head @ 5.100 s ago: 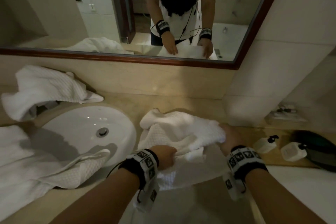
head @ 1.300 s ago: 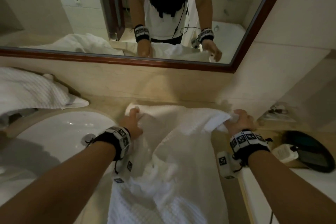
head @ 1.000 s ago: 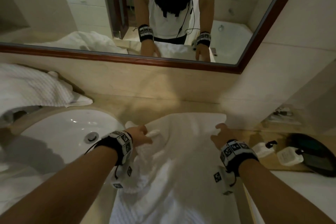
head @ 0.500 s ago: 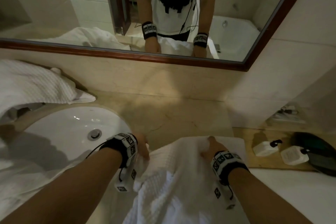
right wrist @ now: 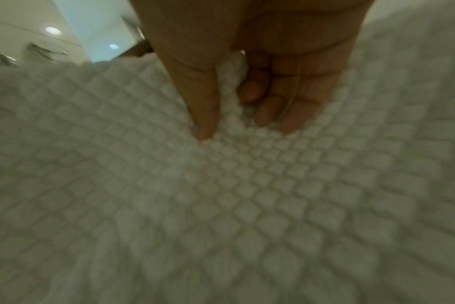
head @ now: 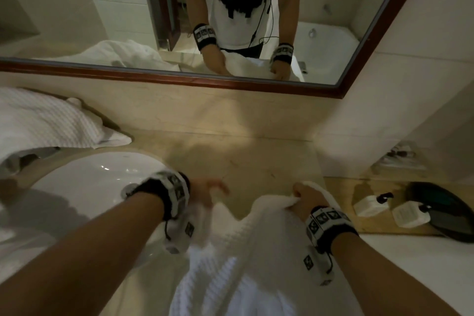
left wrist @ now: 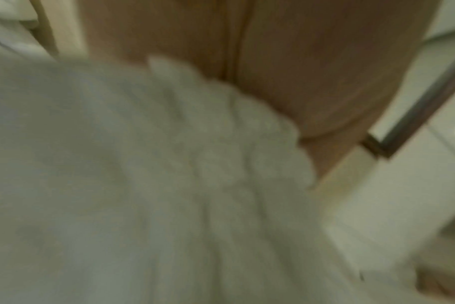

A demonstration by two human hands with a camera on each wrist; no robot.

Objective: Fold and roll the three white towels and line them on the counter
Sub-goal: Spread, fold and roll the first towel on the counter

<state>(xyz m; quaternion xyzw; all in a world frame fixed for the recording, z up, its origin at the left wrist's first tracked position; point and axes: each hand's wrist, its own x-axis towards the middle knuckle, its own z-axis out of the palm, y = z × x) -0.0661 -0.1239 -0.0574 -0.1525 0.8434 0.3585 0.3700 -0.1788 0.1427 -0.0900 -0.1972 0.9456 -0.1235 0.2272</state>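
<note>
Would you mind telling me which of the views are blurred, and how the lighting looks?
Head view: dim, warm light, the left hand motion-smeared, arm shadows across the sink. Left wrist view: heavily blurred, the towel barely textured. Right wrist view: softly blurred, yet the right hand and the waffle weave remain readable.

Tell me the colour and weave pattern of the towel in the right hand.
White, with a raised waffle grid of small squares on the towel; clearest in the right wrist view.
</note>
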